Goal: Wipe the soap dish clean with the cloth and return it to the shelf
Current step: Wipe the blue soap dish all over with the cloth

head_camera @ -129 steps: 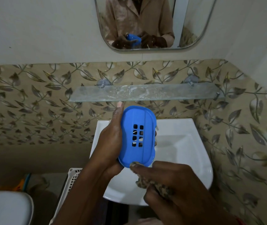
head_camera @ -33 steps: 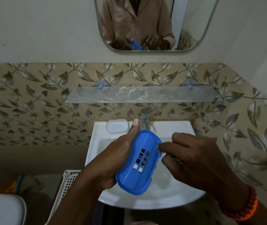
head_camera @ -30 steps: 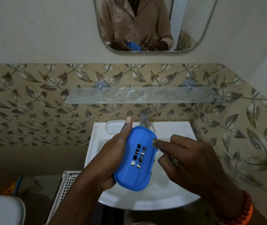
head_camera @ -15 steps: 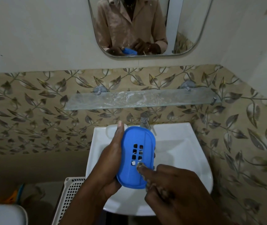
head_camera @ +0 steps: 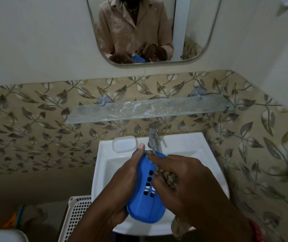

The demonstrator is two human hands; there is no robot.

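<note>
Soap dish over sink: light, stiff, slick plastic; my left hand grips its edge, right hand pinches cloth.

A glass shelf runs along the leaf-patterned wall, held by two round metal mounts at its back edge and a small peg at its right end; its surface shows pale smears. Below it a white sink stands against the same wall, with a metal tap rising from the middle of its back rim. A white soap bar (or a lidded case; hard to tell) lies on the rim's back left corner, just left of the tap.
</note>
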